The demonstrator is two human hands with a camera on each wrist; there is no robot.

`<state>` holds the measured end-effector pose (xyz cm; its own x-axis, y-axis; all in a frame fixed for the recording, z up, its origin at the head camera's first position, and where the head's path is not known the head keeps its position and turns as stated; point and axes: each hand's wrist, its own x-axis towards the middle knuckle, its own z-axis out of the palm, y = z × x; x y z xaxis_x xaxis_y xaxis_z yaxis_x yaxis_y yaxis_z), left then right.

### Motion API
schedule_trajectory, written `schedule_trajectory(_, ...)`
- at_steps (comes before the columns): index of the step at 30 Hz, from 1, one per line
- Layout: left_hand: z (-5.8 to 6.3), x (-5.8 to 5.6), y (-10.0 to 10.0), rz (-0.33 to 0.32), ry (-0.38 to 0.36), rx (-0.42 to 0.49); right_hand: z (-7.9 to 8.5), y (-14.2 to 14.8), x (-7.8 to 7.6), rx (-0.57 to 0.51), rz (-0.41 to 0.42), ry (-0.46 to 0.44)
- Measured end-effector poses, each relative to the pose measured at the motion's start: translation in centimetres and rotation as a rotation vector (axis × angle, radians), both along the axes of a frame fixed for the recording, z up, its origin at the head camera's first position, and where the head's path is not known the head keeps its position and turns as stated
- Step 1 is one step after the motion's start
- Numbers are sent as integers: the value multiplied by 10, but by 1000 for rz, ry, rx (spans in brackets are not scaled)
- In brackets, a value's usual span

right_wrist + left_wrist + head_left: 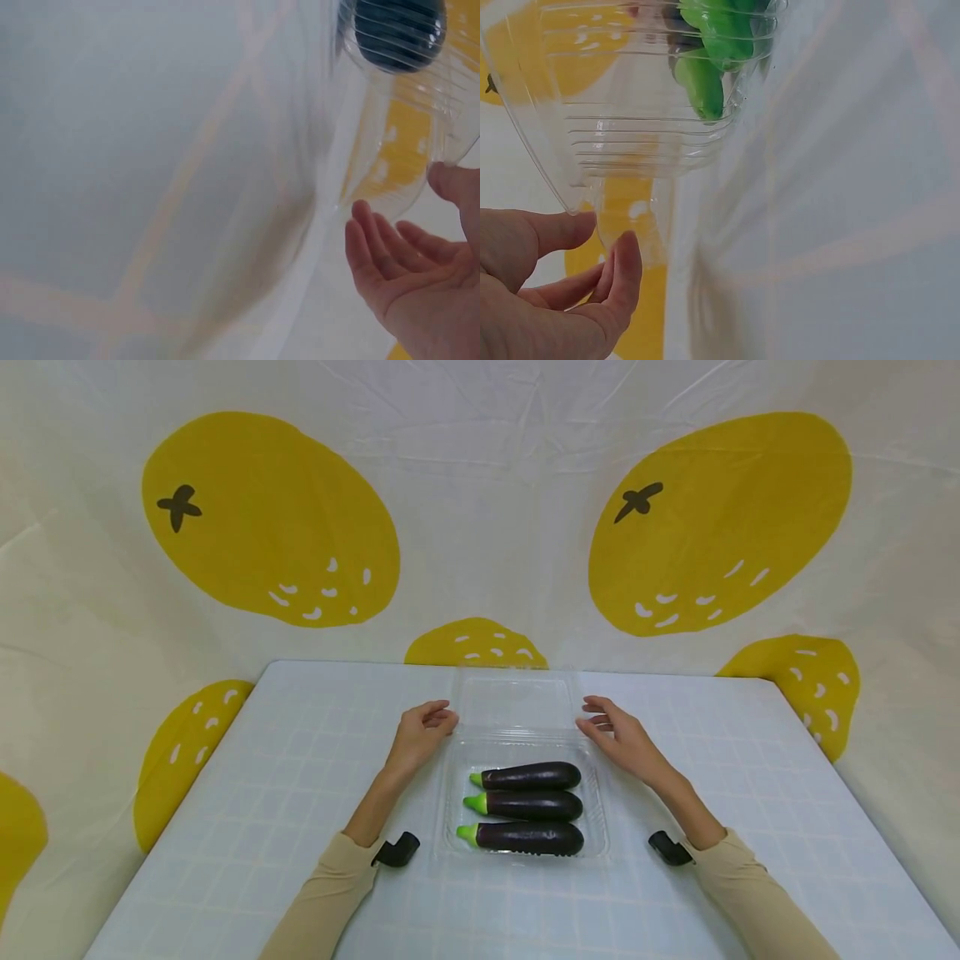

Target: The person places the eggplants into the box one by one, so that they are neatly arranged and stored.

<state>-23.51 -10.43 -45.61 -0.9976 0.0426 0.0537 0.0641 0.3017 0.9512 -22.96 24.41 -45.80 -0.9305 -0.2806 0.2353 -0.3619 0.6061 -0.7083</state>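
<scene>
A clear plastic clamshell box [602, 828] lies on the table with its lid [517, 703] folded back toward the far edge. Three dark purple eggplants [531, 805] are lined up crosswise in its base, green stem ends [705, 86] to the left. My left hand [422, 735] is at the left side of the lid near the hinge, thumb and fingers apart, thumb by the box corner. Across from it, my right hand [622, 739] is at the lid's right side with fingers loosely bent. Its thumb touches the clear plastic edge in the right wrist view.
The table [337, 710] has a pale checked cover. Behind it hangs a cream cloth [487, 510] printed with large yellow fruit shapes. A black wrist device [397, 850] is on the left wrist, and another black wrist device [670, 848] is on the right.
</scene>
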Motion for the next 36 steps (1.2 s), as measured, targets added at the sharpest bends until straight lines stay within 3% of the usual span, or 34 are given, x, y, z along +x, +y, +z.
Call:
schedule_trajectory(7,2,-1,-1,-7,50,-6,1,0,0,-17,-16,19)
schedule_trajectory(19,10,-3,3,-4,102,25,6,3,2,-50,-31,189)
schedule_trajectory(29,14,-3,6,24,137,52,11,3,5,-96,-43,217)
schedule_trajectory(36,17,0,5,37,211,27,15,5,10,-114,-38,234)
